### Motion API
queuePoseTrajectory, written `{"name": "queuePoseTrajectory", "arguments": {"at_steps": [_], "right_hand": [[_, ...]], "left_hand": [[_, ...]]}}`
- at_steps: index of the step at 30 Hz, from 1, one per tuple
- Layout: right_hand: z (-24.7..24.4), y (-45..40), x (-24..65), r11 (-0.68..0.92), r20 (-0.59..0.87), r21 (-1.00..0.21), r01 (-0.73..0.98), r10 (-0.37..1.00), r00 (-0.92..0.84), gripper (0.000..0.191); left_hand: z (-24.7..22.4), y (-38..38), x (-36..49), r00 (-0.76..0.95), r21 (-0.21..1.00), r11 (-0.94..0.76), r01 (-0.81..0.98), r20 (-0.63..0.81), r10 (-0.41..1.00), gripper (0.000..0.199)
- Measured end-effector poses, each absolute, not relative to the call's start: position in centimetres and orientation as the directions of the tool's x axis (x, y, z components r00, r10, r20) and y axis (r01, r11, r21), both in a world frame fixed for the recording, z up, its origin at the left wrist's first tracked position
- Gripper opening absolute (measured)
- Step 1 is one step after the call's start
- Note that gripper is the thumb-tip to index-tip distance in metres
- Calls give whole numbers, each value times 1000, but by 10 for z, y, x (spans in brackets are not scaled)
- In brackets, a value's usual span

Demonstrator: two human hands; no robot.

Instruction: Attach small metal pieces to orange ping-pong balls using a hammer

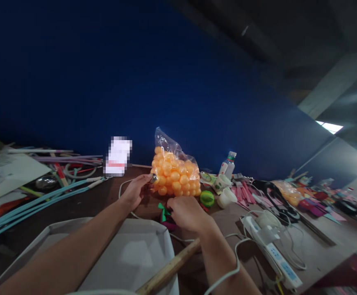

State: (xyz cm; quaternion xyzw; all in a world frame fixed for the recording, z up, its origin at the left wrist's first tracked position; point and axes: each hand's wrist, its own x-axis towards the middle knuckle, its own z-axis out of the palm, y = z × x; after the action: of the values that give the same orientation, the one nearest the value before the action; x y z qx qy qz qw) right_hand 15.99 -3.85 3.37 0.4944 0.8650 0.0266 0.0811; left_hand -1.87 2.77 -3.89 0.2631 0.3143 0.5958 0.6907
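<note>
My left hand (134,191) reaches to the left side of a clear plastic bag of orange balls (176,174). Its fingers pinch a small shiny object (154,178) whose kind is too small to make out. My right hand (186,212) is in front of the bag with its fingers curled down, beside a green ribbon-like piece (163,212) and a dark purple item (168,225). Whatever those fingers grip is hidden behind the hand. A small green striped ball (207,198) sits to the right of the bag.
A white tray (129,250) lies in front, with a wooden stick (172,266) across its right side. Light-blue tubes (43,203) are at left. A phone-like blurred screen (117,156), bottle (228,164), white cup (226,198) and power strip (273,252) with loose cables stand around.
</note>
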Motion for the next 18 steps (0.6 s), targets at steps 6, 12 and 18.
{"name": "queuePoseTrajectory", "arguments": {"at_steps": [6,12,18], "right_hand": [[35,-38,164,515,-77,65,854,856,-511,19],[42,-34,166,452,101,-88,888,890,-444,14],[37,-31,155,578,380,-399,712,810,-445,12]], "left_hand": [[-40,28,-19,93,743,149,-653,-118,989,18],[-37,26,-19,91,747,149,-648,-118,989,18],[-35,26,-20,87,726,165,-668,-143,986,11]]}}
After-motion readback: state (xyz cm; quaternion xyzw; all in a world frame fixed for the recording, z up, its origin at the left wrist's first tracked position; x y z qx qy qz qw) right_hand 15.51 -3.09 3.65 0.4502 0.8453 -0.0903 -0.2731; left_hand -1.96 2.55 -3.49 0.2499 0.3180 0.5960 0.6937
